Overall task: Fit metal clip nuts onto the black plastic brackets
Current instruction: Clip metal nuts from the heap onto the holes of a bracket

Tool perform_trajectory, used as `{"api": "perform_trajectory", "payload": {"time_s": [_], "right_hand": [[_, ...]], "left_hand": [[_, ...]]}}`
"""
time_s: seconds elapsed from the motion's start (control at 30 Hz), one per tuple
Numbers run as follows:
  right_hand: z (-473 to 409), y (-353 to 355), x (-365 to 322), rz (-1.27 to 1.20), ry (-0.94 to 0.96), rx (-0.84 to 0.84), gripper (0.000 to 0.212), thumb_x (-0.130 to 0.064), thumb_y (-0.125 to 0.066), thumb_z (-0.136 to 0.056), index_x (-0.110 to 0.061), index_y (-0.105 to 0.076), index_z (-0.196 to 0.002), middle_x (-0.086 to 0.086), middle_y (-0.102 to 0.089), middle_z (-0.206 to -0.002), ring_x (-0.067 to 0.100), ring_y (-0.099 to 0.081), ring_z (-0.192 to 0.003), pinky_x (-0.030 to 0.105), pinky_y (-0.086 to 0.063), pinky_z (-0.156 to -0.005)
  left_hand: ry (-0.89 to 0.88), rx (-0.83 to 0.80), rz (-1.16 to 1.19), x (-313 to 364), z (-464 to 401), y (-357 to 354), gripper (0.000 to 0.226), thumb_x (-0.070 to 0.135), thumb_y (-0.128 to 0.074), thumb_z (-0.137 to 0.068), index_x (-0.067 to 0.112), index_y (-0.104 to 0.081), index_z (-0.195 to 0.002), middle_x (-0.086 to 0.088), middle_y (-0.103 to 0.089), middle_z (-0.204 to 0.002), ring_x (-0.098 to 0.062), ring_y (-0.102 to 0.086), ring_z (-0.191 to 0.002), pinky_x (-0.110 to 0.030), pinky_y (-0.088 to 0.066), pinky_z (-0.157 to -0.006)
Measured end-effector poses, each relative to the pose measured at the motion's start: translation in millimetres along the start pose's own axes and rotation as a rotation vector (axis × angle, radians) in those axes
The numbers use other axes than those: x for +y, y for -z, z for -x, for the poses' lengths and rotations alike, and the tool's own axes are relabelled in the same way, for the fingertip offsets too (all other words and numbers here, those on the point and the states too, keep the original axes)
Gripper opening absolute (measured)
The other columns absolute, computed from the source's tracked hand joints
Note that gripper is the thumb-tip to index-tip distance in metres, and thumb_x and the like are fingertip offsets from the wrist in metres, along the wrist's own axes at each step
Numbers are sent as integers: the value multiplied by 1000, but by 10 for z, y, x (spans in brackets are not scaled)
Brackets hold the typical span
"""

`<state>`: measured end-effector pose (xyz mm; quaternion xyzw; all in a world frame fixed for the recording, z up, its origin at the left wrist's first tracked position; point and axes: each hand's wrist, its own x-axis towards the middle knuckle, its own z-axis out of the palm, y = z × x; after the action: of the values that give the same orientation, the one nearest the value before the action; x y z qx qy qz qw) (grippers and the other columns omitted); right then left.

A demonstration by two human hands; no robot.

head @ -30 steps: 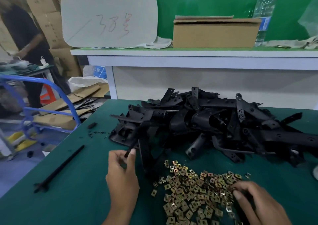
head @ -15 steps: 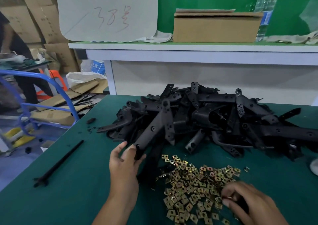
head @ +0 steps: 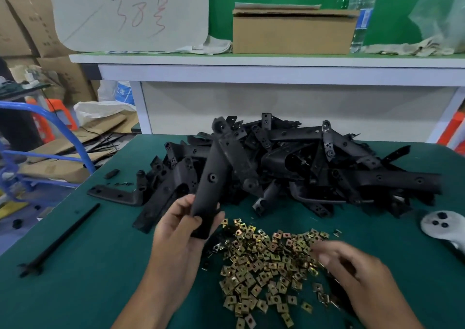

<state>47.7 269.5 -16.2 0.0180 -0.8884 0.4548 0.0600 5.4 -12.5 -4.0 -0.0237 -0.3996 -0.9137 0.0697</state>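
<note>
My left hand point(head: 180, 230) grips the lower end of a long black plastic bracket point(head: 214, 177) and holds it tilted up, just in front of a big heap of black brackets point(head: 314, 162) on the green table point(head: 75, 291). Several brass-coloured metal clip nuts point(head: 264, 265) lie spread on the table in front of the heap. My right hand point(head: 352, 270) hovers over the right side of the nuts with its fingers curled down. It is blurred, so I cannot tell whether it pinches a nut. Something dark lies partly hidden under that hand.
A thin black rod point(head: 60, 238) lies at the table's left. A grey-white controller-like object point(head: 442, 225) sits at the right edge. Behind the table, a white shelf carries a cardboard box point(head: 292, 31), a water bottle point(head: 362, 13) and a white board point(head: 128, 13). A blue cart point(head: 50, 137) stands at the left.
My left hand has pulled one bracket out of the heap and raised it more upright towards me. My right hand has shifted over the nuts.
</note>
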Motion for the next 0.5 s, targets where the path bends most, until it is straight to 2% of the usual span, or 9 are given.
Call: {"api": "perform_trajectory", "payload": {"time_s": [0.07,0.1,0.17,0.2,0.3,0.4,0.43,0.5], "right_hand": [[-30,18,-29,-330,-193,-53,21,-30,-65,-90,-45,-76,-100,-8,-75,-86,1,-63,-68,24,-48,-71],[-45,18,-41,-547,-288,-64,21,-29,-65,-86,-36,-79,-101,-2,-72,-80,5,-59,-63,24,-48,-64],[-61,10,-47,-938,-427,-85,26,-22,-65,-81,-20,-80,-102,3,-67,-75,8,-57,-59,23,-51,-54],[-64,12,-41,-1047,-468,-96,26,-18,-65,-81,-16,-80,-102,6,-68,-77,9,-59,-59,22,-53,-53],[-53,36,-35,-1151,-497,-155,29,-9,-66,-80,-12,-79,-106,13,-67,-84,10,-66,-63,23,-58,-59],[-53,56,-29,-1124,-475,-179,30,-8,-68,-80,-10,-78,-108,12,-68,-89,11,-69,-71,23,-58,-62],[-54,55,-26,-1125,-475,-181,30,-8,-68,-81,-8,-77,-109,12,-68,-90,13,-68,-73,23,-57,-61],[-60,49,-19,-1151,-470,-189,31,-9,-69,-82,-3,-73,-112,12,-68,-88,12,-63,-68,22,-54,-56]], "left_hand": [[112,-119,63,-97,103,-57,30,-10,-41,-92,-1,-57,-116,-25,-68,-120,-37,-71,-102,-36,-60,-79],[180,-175,107,-157,146,-78,35,-7,-47,-88,-2,-52,-123,-28,-65,-124,-39,-71,-100,-37,-60,-79],[321,-255,193,-277,219,-103,53,-9,-63,-75,-5,-54,-127,-28,-63,-128,-37,-71,-92,-39,-60,-77],[387,-279,209,-324,248,-117,60,-9,-71,-69,-2,-60,-128,-25,-65,-127,-36,-71,-89,-42,-59,-77],[510,-312,121,-403,312,-180,76,1,-91,-58,21,-68,-128,-16,-68,-112,-35,-69,-87,-47,-55,-77],[496,-282,-49,-427,335,-246,75,27,-100,-53,26,-71,-122,-12,-69,-102,-29,-69,-81,-39,-56,-70],[469,-271,-81,-425,333,-255,71,28,-100,-53,27,-73,-118,-12,-71,-105,-29,-69,-80,-37,-56,-67],[413,-280,-73,-430,333,-261,59,11,-91,-61,33,-73,-112,-16,-70,-121,-31,-70,-81,-36,-56,-63]]}}
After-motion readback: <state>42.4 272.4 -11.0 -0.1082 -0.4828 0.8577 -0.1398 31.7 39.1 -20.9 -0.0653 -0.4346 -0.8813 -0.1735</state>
